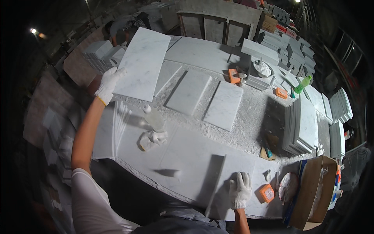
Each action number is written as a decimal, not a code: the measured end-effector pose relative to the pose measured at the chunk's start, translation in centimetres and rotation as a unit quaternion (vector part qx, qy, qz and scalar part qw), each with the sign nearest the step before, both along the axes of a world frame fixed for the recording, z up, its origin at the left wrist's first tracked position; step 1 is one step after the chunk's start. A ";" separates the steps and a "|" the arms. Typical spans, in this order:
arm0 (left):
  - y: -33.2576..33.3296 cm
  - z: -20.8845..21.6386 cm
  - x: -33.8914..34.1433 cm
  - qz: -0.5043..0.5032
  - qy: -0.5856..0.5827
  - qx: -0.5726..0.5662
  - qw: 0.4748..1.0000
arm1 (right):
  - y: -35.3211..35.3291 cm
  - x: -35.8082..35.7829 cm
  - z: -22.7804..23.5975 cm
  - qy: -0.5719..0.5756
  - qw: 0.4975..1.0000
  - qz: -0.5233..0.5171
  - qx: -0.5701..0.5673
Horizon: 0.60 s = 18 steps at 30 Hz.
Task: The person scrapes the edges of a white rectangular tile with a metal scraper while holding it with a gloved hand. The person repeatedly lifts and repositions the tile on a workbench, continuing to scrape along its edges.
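Observation:
My left hand [111, 86], in a white knit glove, grips the left edge of a white marble tile [143, 64] with faint grey veins. The tile is raised and tilted at the table's far left. My right hand [240, 190], gloved too, lies open with its fingers stretched out on a pale tile [222, 202] near the front edge. To its right is a small orange box [267, 193]. Two more marble tiles, a greyish one [189, 93] and a whiter one [224, 105], rest on the dusty middle of the table.
A clear bottle [153, 118] and a crumpled white glove [153, 140] are at left centre. Stacked tiles [302, 126] and an open cardboard box [319, 195] line the right. A bowl of white paste [262, 69] and a green bottle [303, 84] stand farther back. Another person [124, 28] bends at the far left.

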<state>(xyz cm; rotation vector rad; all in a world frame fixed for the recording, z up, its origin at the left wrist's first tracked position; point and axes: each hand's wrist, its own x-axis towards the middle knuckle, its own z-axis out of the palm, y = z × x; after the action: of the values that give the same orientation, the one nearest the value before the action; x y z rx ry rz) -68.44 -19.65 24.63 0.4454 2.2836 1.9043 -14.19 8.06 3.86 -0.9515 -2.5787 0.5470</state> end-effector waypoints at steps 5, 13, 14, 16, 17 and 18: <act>-2.6 -3.9 -11.1 -0.017 -0.019 -0.004 1.000 | -1.1 -1.5 -3.2 0.007 0.992 -0.069 0.105; -1.9 -14.0 -19.8 -0.032 -0.057 -0.130 0.989 | -1.1 -1.7 -3.6 -0.015 0.993 -0.084 0.083; -1.5 -15.1 -20.4 -0.042 -0.071 -0.126 0.989 | -1.0 -1.9 -3.7 -0.002 0.991 -0.077 0.113; -0.7 -16.9 -21.5 -0.052 -0.101 -0.146 0.983 | -1.0 -2.1 -3.9 -0.001 0.989 -0.084 0.119; -0.3 -17.6 -22.1 -0.067 -0.101 -0.130 0.984 | -1.1 -2.1 -4.0 -0.012 0.988 -0.094 0.123; 0.2 -18.5 -22.4 -0.073 -0.109 -0.117 0.984 | -1.1 -2.2 -4.1 -0.006 0.987 -0.092 0.135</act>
<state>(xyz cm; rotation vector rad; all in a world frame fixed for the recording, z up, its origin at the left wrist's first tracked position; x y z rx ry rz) -90.88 -19.45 6.12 0.3450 2.2265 1.5122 -16.39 7.00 -0.26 -1.0812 -2.4597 0.1367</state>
